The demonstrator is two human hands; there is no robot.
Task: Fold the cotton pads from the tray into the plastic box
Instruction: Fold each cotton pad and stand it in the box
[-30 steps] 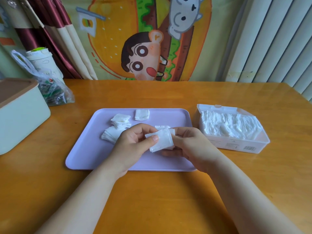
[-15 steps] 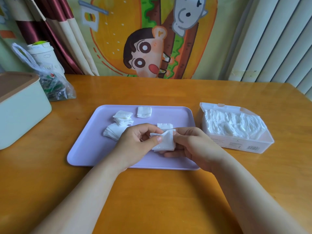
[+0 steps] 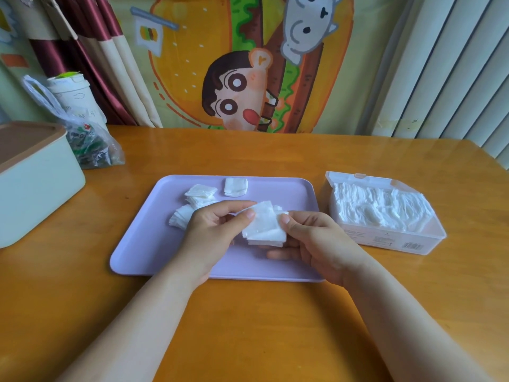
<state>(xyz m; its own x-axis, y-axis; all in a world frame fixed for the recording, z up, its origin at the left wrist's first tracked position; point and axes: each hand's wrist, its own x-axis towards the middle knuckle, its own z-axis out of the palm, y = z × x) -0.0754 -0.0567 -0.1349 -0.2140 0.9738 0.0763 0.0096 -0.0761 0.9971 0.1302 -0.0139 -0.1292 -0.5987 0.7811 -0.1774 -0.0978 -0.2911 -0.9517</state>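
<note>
Both hands meet over the tray (image 3: 143, 244): the left hand (image 3: 212, 232) pinches one edge of a white pad (image 3: 265, 226) between thumb and forefinger, and the right hand (image 3: 316, 241) pinches the other edge, fingers under it. More pads (image 3: 199, 193) lie on the tray's far side. At right, the box (image 3: 385, 238) holds many pads.

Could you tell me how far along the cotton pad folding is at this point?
Done: the plastic box is already packed with white pads. In hand: the left hand and right hand pinch one cotton pad over the tray. Left: a small pile and a single pad wait on the tray.
</note>
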